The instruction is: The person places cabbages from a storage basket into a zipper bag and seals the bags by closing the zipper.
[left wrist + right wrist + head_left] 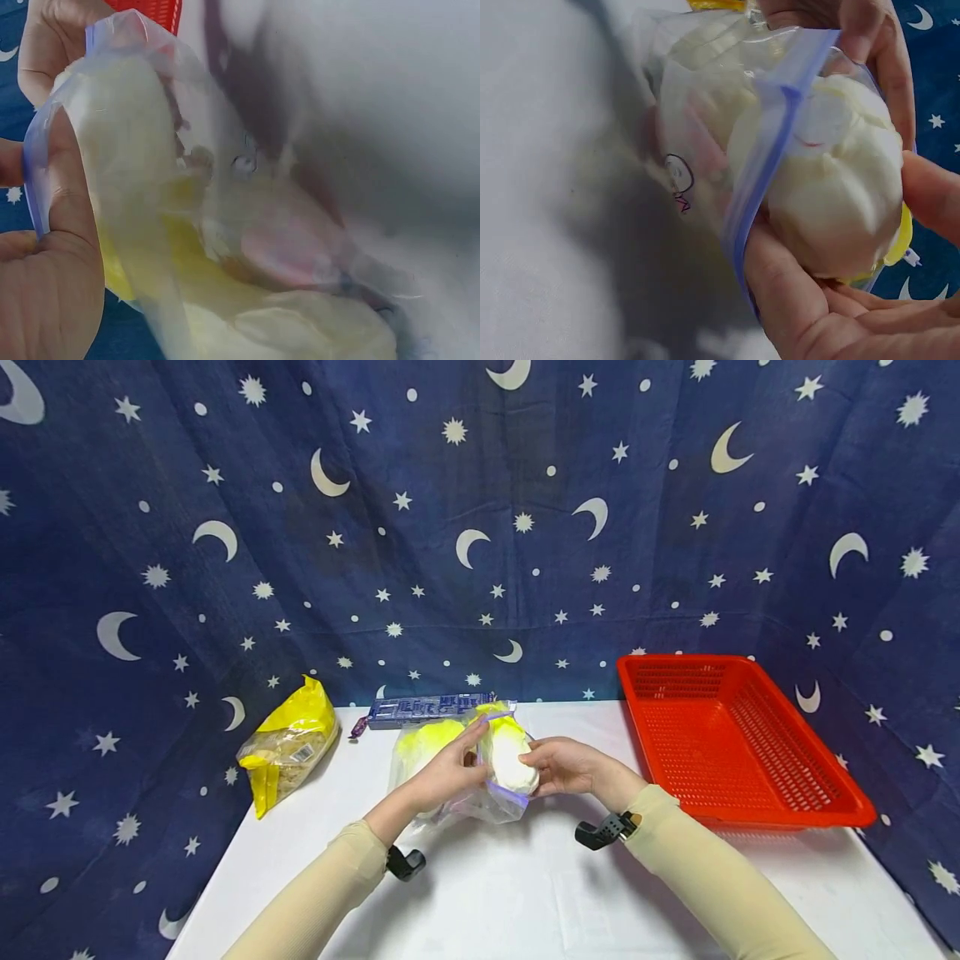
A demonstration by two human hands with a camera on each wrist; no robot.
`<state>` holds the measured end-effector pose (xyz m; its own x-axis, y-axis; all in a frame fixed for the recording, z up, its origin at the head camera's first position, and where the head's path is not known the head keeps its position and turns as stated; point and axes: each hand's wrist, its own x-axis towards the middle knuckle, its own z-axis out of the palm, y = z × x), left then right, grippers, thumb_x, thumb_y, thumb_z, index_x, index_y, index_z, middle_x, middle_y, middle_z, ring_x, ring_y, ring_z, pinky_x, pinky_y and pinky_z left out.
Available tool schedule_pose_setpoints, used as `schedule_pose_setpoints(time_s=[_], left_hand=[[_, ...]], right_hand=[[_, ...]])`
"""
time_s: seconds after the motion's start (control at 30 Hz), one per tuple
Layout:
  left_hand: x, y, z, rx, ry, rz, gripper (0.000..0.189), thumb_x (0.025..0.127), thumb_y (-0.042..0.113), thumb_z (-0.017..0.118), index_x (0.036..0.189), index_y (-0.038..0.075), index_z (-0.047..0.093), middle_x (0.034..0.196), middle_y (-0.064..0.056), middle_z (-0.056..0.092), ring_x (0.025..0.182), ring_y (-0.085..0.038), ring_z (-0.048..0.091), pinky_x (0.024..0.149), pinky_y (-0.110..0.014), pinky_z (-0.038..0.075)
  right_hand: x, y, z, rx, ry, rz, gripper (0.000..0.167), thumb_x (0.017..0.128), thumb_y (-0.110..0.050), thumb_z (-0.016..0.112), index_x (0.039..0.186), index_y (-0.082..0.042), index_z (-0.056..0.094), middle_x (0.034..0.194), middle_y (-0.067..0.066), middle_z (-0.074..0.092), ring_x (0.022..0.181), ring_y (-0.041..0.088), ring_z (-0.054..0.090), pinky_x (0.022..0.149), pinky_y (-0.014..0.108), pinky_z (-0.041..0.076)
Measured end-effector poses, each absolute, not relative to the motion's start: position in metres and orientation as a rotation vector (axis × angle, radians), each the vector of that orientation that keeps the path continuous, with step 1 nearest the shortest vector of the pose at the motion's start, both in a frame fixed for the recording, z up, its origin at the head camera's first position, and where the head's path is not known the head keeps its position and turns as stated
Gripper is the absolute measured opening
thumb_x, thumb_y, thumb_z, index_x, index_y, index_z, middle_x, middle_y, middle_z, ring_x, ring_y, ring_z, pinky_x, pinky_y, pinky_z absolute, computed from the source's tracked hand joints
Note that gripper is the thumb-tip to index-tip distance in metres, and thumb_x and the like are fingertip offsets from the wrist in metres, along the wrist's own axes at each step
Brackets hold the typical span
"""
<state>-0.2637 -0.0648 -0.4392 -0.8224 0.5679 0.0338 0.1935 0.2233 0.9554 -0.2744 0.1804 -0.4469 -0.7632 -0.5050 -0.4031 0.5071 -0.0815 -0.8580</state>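
Observation:
In the head view my right hand (562, 767) grips the white base of a small napa cabbage (512, 764), yellow at its leafy end. The cabbage lies in the mouth of a clear zip bag (697, 142) with a purple seal strip (769, 172). On the other side, my left hand (447, 768) pinches the bag's rim; its thumb and a finger (67, 187) straddle the strip in the left wrist view. A second yellow and white cabbage (300, 326) shows through the plastic, deeper in the bag, beside something pink (289, 251).
A red basket (757, 821) stands at the right of the white table (480, 893). On the left is a yellow food packet (296, 743). Behind the bag lie a flat blue box (427, 710) and a small purple wrapped item (359, 727). A starry curtain (525, 568) hangs behind.

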Motion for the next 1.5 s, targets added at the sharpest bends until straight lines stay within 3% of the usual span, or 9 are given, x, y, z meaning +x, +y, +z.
schedule_pose_setpoints(time_s=[0.17,0.37,0.6,0.77,0.93,1.07,1.23,1.37,1.5], left_hand=[[-0.262,-0.062,-0.438,0.695,2.132,1.666,0.086,0.091,0.0,0.063,0.164,0.006,0.017,0.171,-0.002,0.006,0.088,-0.018,0.057,0.078,-0.029,0.058],[-0.261,-0.061,-0.436,0.649,2.064,1.71,0.086,0.092,-0.001,0.061,0.164,0.005,0.015,0.172,-0.002,0.004,0.094,-0.018,0.059,0.079,-0.029,0.057],[-0.261,-0.06,-0.434,0.579,2.081,1.778,0.086,0.091,0.001,0.062,0.165,0.009,0.017,0.171,-0.001,0.007,0.098,-0.017,0.058,0.079,-0.027,0.057],[-0.261,-0.06,-0.434,0.55,2.068,1.823,0.087,0.091,0.002,0.063,0.165,0.008,0.017,0.172,0.001,0.004,0.098,-0.018,0.057,0.077,-0.026,0.057],[-0.262,-0.061,-0.434,0.545,2.083,1.823,0.087,0.092,0.003,0.065,0.165,0.009,0.017,0.172,0.003,0.003,0.107,-0.021,0.059,0.081,-0.029,0.058],[-0.263,-0.062,-0.434,0.548,2.058,1.839,0.088,0.092,0.001,0.064,0.165,0.01,0.015,0.172,0.004,-0.001,0.105,-0.021,0.059,0.08,-0.029,0.057],[-0.262,-0.063,-0.433,0.547,2.032,1.849,0.088,0.092,-0.001,0.062,0.165,0.009,0.013,0.172,0.005,-0.002,0.102,-0.019,0.058,0.078,-0.025,0.056],[-0.262,-0.061,-0.433,0.553,2.047,1.848,0.089,0.091,-0.001,0.063,0.165,0.008,0.014,0.172,0.003,-0.001,0.1,-0.018,0.058,0.081,-0.03,0.057],[-0.263,-0.059,-0.433,0.554,2.08,1.839,0.089,0.091,0.0,0.064,0.165,0.009,0.016,0.172,0.004,0.001,0.102,-0.019,0.058,0.083,-0.034,0.059]], right_hand=[[-0.273,0.174,-0.45,-0.018,1.616,-1.889,0.054,0.101,-0.009,0.059,0.146,0.011,0.035,0.111,0.017,0.064,0.096,0.024,0.068,0.086,0.046,0.06],[-0.271,0.164,-0.452,0.007,1.787,-1.828,0.071,0.099,-0.017,0.067,0.151,0.007,0.026,0.114,0.021,0.065,0.091,0.024,0.071,0.08,0.043,0.061],[-0.267,0.158,-0.452,0.061,1.976,-1.762,0.077,0.092,-0.027,0.078,0.147,0.005,0.035,0.113,0.02,0.064,0.089,0.023,0.069,0.074,0.037,0.062],[-0.265,0.162,-0.447,0.019,2.014,-1.76,0.065,0.096,-0.028,0.072,0.14,0.01,0.043,0.115,0.02,0.063,0.093,0.024,0.068,0.082,0.04,0.061],[-0.267,0.174,-0.446,0.042,2.165,-1.857,0.038,0.1,-0.015,0.065,0.123,0.014,0.057,0.112,0.023,0.064,0.093,0.025,0.068,0.084,0.04,0.061],[-0.268,0.185,-0.451,0.106,2.342,-1.896,0.026,0.098,-0.007,0.062,0.116,0.011,0.062,0.114,0.024,0.064,0.098,0.032,0.067,0.086,0.044,0.06],[-0.26,0.189,-0.466,0.106,2.313,-1.902,0.024,0.097,-0.003,0.061,0.115,0.012,0.061,0.111,0.022,0.064,0.094,0.029,0.067,0.087,0.048,0.059],[-0.252,0.187,-0.476,0.071,2.195,-1.939,0.029,0.096,0.0,0.062,0.121,0.015,0.061,0.103,0.02,0.065,0.076,0.017,0.066,0.074,0.037,0.062],[-0.247,0.183,-0.479,0.036,2.186,-1.98,0.038,0.092,0.003,0.066,0.126,0.017,0.061,0.106,0.021,0.068,0.068,0.014,0.065,0.067,0.03,0.061]])
